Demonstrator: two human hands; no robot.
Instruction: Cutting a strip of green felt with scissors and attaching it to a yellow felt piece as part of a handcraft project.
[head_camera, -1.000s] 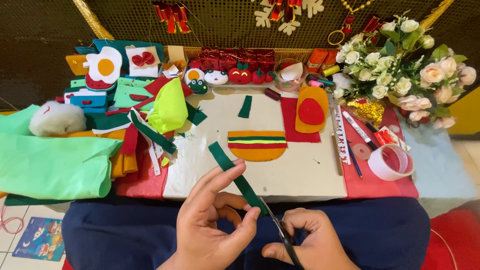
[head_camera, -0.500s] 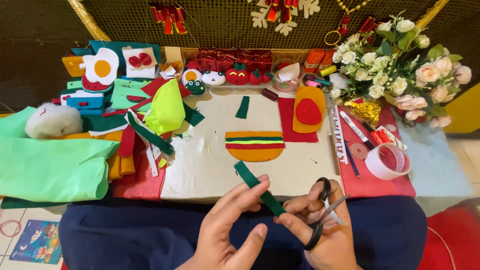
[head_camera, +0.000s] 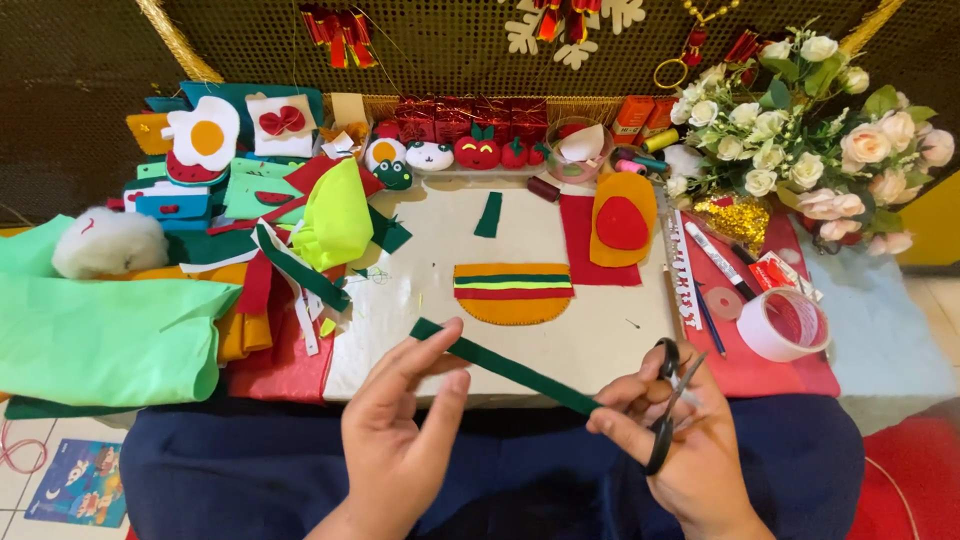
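A long dark green felt strip (head_camera: 510, 368) is stretched slantwise between my two hands, low above my lap. My left hand (head_camera: 400, 430) touches its upper left end with the index fingertip and thumb, the other fingers spread. My right hand (head_camera: 690, 450) pinches the strip's lower right end and also holds black scissors (head_camera: 668, 400), blades pointing up and nearly closed. Just beyond the strip, a felt burger shape (head_camera: 512, 292) in orange, green, yellow and red lies on the beige work board (head_camera: 420, 300).
Light green felt sheets (head_camera: 100, 330) and a heap of coloured felt scraps (head_camera: 300, 250) fill the left. A tape roll (head_camera: 785, 325), pens (head_camera: 715, 260) and a flower bouquet (head_camera: 810, 130) stand right. A red felt sheet with an orange oval (head_camera: 620, 225) and small felt figures (head_camera: 450, 152) lie at the back.
The hands have drawn apart, left going left and right going right with the scissors. The green strip, earlier steep between close hands, now lies stretched out flatter.
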